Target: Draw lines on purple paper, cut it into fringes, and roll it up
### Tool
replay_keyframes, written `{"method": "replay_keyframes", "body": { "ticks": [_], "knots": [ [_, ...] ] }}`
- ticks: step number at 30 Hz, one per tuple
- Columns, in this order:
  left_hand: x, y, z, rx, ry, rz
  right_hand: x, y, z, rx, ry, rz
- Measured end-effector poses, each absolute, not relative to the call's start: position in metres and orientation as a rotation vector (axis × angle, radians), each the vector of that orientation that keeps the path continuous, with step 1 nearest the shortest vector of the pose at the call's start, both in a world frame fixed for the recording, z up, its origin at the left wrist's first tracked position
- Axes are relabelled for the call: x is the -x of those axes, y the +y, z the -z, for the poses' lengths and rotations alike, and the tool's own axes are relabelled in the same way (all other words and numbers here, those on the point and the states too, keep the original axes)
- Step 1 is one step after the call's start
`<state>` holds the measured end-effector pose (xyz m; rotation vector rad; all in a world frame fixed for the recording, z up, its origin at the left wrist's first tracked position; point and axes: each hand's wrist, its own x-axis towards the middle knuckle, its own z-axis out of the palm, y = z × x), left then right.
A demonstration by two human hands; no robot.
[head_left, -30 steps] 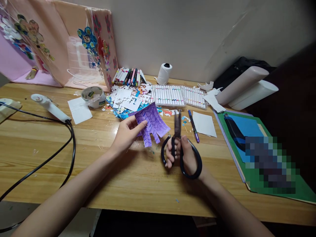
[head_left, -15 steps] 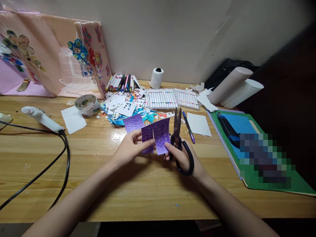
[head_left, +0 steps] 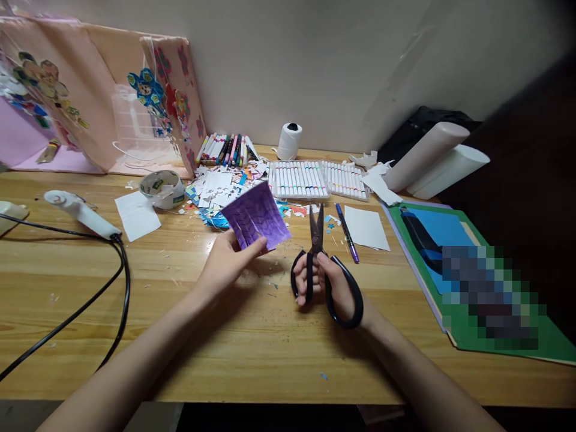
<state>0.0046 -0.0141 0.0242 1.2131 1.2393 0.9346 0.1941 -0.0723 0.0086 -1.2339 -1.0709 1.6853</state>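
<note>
Purple paper [head_left: 256, 210] with dark wavy lines and slits cut in from its lower edge is pinched in my left hand [head_left: 229, 258], thumb in front. It is tilted above the table, and my other fingers are mostly hidden behind it. My right hand [head_left: 335, 282] grips black-handled scissors [head_left: 317, 234], fingers through the loops. Their blades point away from me, slightly parted, to the right of the paper and not touching it. A purple marker [head_left: 347, 234] lies on the table just right of the blades.
A heap of paper scraps [head_left: 216, 192] lies behind my left hand, with marker sets [head_left: 300, 180] beside it. Tape roll [head_left: 162, 189], thread spool [head_left: 290, 141] and a corded white device [head_left: 81, 213] stand or lie around. White paper [head_left: 366, 228] and a green board [head_left: 477, 231] are at right.
My right hand has let go of the purple paper and moved down and away with the scissors, whose blades now spread more. My left hand has tilted the paper and raised it.
</note>
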Motion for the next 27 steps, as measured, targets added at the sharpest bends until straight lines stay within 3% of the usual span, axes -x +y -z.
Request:
{"method": "replay_keyframes", "body": {
  "ticks": [8, 27],
  "knots": [
    [-0.002, -0.011, -0.032, -1.278, 1.27, -1.011, -0.187, -0.092, -0.018, 1.153, -1.494, -1.888],
    [-0.003, -0.015, -0.026, -1.322, 1.129, -0.858, -0.181, -0.092, -0.006, 1.211, -1.356, -1.925]
  ]
}}
